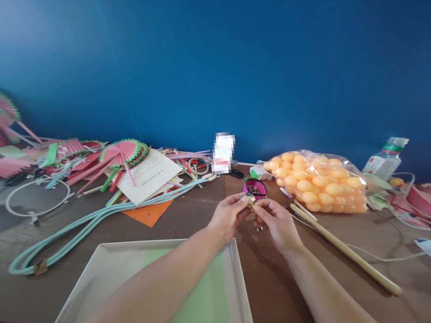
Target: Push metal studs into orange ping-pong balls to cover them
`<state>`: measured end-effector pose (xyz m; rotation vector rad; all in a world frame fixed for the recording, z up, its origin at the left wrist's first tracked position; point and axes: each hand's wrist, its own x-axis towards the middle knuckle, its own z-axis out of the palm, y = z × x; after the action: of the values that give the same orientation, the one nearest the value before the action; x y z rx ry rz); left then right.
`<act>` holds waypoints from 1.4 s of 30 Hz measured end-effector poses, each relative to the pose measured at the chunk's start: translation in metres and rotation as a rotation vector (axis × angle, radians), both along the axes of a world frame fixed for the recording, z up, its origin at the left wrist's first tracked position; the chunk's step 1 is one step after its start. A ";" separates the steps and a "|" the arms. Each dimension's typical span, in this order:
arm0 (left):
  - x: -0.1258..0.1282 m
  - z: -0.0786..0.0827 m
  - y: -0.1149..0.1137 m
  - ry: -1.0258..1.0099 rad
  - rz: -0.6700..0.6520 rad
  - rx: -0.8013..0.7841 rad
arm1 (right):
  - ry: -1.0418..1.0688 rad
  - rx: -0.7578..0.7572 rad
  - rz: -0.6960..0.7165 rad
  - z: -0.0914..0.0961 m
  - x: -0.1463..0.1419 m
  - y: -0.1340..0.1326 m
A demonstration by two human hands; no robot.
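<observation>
My left hand (226, 216) and my right hand (276, 221) meet above the brown table (265, 278), fingers pinched together on a small shiny gold-coloured piece (249, 199) between them. Just behind the fingertips lies a small open pink pouch (256, 188) with tiny dark bits inside. Two tiny beads (259, 228) lie on the table under my right hand. A wooden stick (342, 248) runs diagonally to the right of my right hand.
A shallow white tray (234, 281) with green paper sits under my left forearm. A clear bag of orange balls (318, 182), a plastic bottle (385, 160), pink folded paper fans (123, 152), a teal cord (91, 221), a white ring (38, 199) and cables surround the spot.
</observation>
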<state>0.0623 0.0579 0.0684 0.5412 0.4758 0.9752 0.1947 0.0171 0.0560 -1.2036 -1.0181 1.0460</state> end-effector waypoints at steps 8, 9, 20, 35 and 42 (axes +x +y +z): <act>0.000 -0.002 0.001 0.002 -0.010 -0.011 | 0.003 0.000 0.005 0.000 -0.001 -0.001; 0.000 -0.002 0.001 0.004 -0.010 -0.011 | 0.008 0.003 0.008 0.000 -0.001 -0.001; -0.001 -0.002 0.001 -0.001 -0.021 -0.003 | 0.038 0.020 0.026 -0.001 0.000 -0.002; 0.000 -0.002 0.001 0.009 -0.018 0.002 | -0.034 0.040 0.041 0.000 0.002 -0.002; 0.000 0.001 0.000 0.006 -0.027 0.024 | -0.034 0.040 0.031 0.004 0.000 -0.002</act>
<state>0.0618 0.0576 0.0691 0.5708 0.4620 0.9540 0.1950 0.0146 0.0603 -1.1801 -1.0825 1.0270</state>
